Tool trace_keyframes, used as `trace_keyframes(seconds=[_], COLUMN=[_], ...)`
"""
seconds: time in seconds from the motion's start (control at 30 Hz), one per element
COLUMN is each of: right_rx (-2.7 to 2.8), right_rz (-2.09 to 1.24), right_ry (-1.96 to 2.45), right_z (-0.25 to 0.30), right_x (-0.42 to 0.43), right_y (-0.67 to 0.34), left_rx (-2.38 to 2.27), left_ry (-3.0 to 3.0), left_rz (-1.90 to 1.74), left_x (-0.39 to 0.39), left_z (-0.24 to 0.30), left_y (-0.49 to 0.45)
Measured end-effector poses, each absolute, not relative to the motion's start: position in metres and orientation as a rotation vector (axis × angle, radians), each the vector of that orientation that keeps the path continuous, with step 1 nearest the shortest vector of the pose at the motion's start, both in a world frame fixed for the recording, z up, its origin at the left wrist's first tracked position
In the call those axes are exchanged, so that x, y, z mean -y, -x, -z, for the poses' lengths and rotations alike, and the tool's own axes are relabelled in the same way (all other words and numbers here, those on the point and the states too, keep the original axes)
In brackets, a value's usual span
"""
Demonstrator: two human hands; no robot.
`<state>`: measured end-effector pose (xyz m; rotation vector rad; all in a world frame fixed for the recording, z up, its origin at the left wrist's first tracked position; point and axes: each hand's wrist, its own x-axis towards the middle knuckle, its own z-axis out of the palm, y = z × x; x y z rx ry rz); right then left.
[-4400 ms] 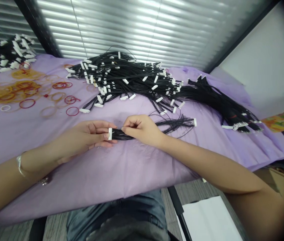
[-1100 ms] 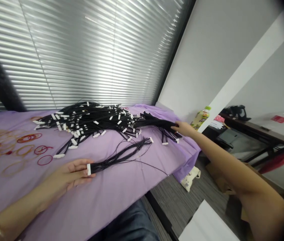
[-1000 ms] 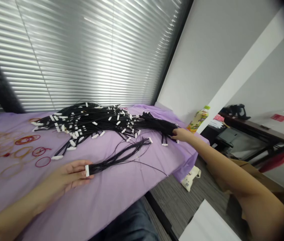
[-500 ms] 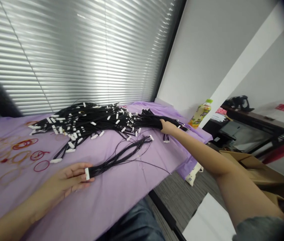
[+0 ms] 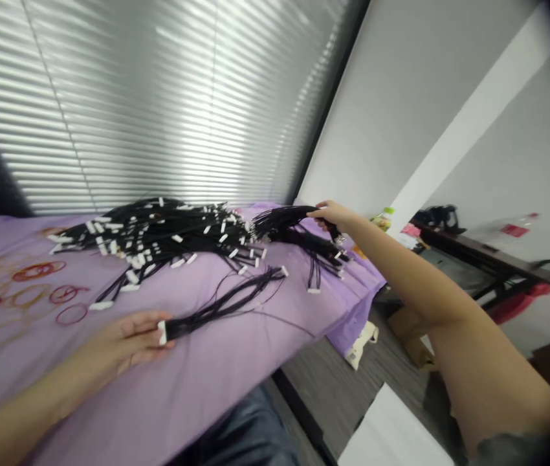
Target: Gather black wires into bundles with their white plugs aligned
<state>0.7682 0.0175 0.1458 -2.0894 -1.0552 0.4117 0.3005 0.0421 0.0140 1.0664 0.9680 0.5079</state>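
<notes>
One white plug sits pinched in the left hand, thumb on the near side and fingers behind it. I can follow its loose black wires from there along the purple cloth to another white plug at the far end. Farther off, I see the right hand closed around a bundle of black cables, held up above a second bundle that lies on the cloth. I can't make out every fingertip there, but the grip looks narrow. Just left of that, I have a big heap of black cables with white ends, near the window blind. Red and amber rubber bands lie scattered at the left, apart from both hands.
</notes>
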Motion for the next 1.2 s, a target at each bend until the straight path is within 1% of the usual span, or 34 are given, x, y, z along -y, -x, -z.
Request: trace_keyframes(seconds=[0.1,0.2,0.37,0.47,0.67,0.87,1.0,1.2], right_rx=[1.007,0.968,0.906,0.903,0.947,1.008,0.982,0.891], right_rz=[-0.377,-0.286,-0.152,-0.129,-0.229,-0.490,-0.669,-0.855], right_ry=[1.905,1.753,1.507,1.345,1.062,0.862,0.796,0.812], right_z=[-0.179,-0.207,-0.247,-0.260,-0.264,-0.259,-0.247,-0.241], right_x=[-0.017,-0.016,-0.013,-0.011,-0.014,-0.020,-0.025,-0.024], right_y=[-0.760,-0.755,-0.757,-0.756,-0.730,-0.678,-0.648,-0.626], left_rx=[-0.951,-0.917,-0.854,-0.846,-0.782,-0.834,-0.851,-0.854], left_ry=[-1.011,-0.998,-1.021,-1.014,-1.004,-0.967,-0.974,-0.989], left_rz=[-0.564,-0.507,-0.462,-0.448,-0.462,-0.614,-0.610,-0.602], left_x=[-0.053,-0.064,-0.067,-0.068,-0.065,-0.044,-0.039,-0.044], left_z=[0.006,0.019,0.019,0.021,0.020,0.005,0.000,0.004], left_y=[-0.299,-0.299,-0.294,-0.292,-0.293,-0.299,-0.300,-0.300])
